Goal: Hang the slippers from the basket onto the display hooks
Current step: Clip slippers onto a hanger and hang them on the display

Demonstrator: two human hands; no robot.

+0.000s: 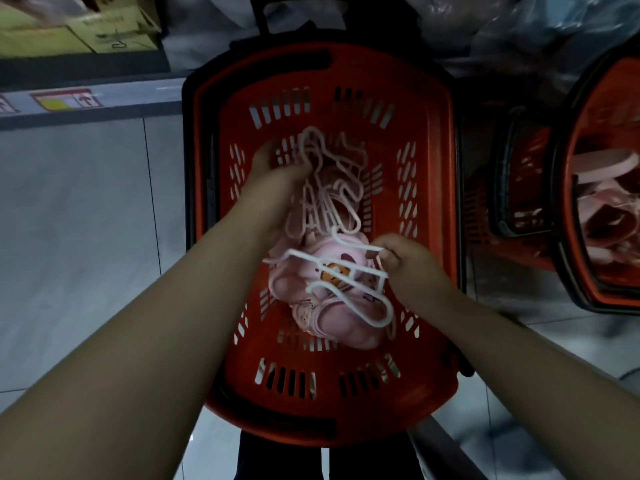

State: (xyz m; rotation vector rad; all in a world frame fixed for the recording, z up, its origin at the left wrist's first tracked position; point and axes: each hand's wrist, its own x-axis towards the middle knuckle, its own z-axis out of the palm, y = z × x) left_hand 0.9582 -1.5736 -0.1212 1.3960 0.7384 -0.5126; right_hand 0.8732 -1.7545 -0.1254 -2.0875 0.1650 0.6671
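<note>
Early stage, by my reading: pink slippers (332, 306) lie in the orange basket (429, 209), none hung, no display hooks in view; left hand (273, 174) grips the far tangle of hangers (332, 202), right hand (405, 261) pinches the near pair's white hanger (360, 247).

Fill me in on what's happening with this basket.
A person is reaching into an orange basket on the floor with both hands. The left hand grips a tangle of pink hangers deeper in the basket. The right hand pinches a white hanger lying over the pink slippers. Nothing is out of the basket yet, and no display hooks are in view. A second basket on the right holds more slippers.
</note>
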